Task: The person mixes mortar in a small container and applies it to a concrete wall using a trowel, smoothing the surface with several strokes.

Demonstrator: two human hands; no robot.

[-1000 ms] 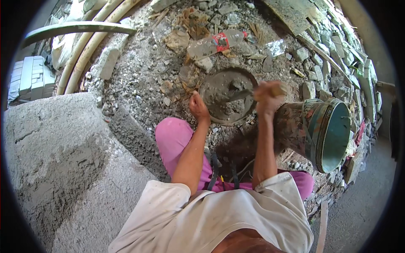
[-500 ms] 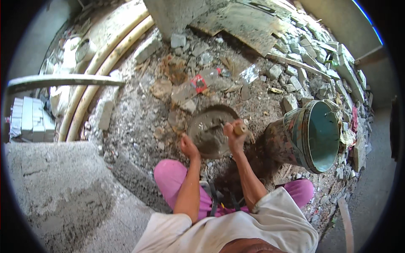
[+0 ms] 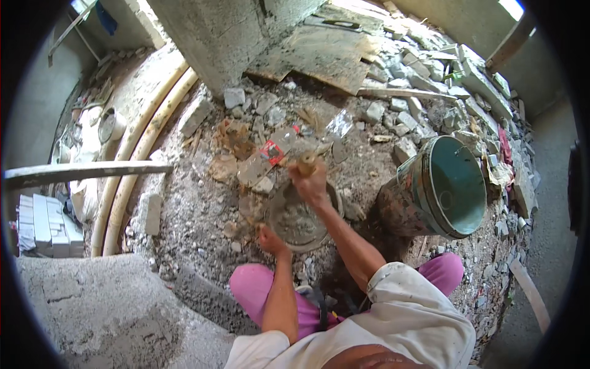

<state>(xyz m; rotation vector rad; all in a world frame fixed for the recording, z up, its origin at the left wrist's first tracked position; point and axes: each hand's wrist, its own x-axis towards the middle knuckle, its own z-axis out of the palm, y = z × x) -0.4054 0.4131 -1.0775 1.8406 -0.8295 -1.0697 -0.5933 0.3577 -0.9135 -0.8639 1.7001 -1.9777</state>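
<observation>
Daylight is filling the scene around the bucket (image 3: 402, 200), pouring brightest beyond it, where the rubble (image 3: 418, 64) is paling toward white. Above and to the right of the bucket, a small opening (image 3: 511, 8) is glaring pure white. A dark shadow is pooling against the bucket's lower left side. Left of the bucket, a crumpled clear wrapper (image 3: 340, 123) is glinting, while the right hand (image 3: 312, 186) and its tool handle (image 3: 306, 162) are softening with slight blur. Below and right of the bucket, a wooden strip (image 3: 530, 295) is bowing with fisheye distortion; farther out, blackness is ringing the view.
</observation>
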